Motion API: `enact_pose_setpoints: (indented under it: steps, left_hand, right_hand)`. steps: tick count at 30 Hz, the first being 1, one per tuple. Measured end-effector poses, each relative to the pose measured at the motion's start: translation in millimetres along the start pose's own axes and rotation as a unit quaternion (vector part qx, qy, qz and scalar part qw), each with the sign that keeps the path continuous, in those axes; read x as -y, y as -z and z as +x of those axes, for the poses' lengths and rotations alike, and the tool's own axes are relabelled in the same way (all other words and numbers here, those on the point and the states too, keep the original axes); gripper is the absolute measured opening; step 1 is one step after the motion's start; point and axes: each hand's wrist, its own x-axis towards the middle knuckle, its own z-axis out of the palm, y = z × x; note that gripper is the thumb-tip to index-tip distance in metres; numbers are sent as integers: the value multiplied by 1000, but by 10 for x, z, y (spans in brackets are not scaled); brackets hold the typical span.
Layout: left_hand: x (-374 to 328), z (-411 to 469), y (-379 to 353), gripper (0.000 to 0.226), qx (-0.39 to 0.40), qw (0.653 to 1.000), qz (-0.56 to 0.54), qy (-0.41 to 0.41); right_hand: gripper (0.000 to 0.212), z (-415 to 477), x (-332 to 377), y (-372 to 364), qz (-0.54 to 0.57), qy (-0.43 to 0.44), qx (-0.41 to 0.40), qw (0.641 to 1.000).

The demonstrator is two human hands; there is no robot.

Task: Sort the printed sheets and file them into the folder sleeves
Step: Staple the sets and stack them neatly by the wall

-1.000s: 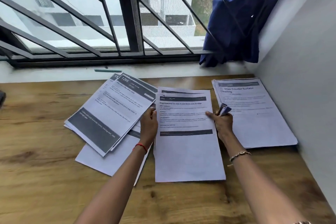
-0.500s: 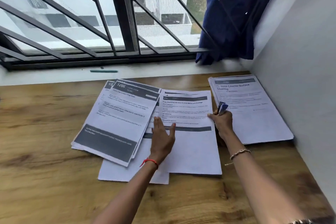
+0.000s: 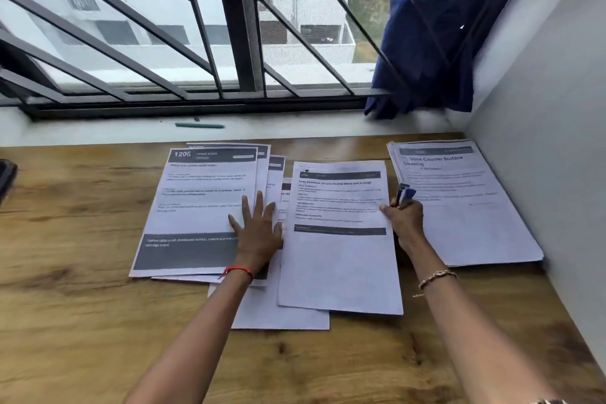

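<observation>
Head camera is looking down on two bare forearms reaching forward from the bottom edge over a wooden table. The left forearm is slanting up and rightward with a red thread circling its wrist. The right forearm is slanting up and leftward and wearing a bracelet.

The left hand is lying palm down, fingers straight and spread, pressing flat on the right side of the left pile of sheets, whose top page is headed 1206. It is gripping nothing.

Just right of it, the middle sheet is lying flat, overlapping a lower sheet that is poking out toward the person. The right hand is sitting at this sheet's right edge. Its fingers are curling round a small dark and blue object that is sticking up out of the fist, and its thumb is resting on the paper's edge. What the object is cannot be told.

Beyond that hand, the right stack, headed Shoe Counter Surface Cleaning, is lying against the white wall.

Farther back, a green pen is lying on the sill under the window bars. A blue cloth is hanging at the right.
</observation>
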Motion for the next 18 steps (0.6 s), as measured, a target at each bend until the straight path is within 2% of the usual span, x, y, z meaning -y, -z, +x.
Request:
enact_pose_setpoints:
  steps: [7, 11, 14, 18]
  left_hand:
    - [334, 33, 164, 51, -47, 997, -4, 57]
    - [482, 32, 229, 57, -62, 995, 6, 83]
    - [533, 1, 230, 50, -71, 996, -20, 54]
    - [600, -56, 203, 31, -83, 996, -27, -16]
  right_hand:
    - [33, -121, 43, -168, -1, -12, 24, 1000]
    - [34, -233, 110, -339, -3, -20, 26, 999]
    - [36, -308, 150, -490, -13, -11, 43, 999]
    - [35, -395, 220, -699, -84, 13, 57, 995]
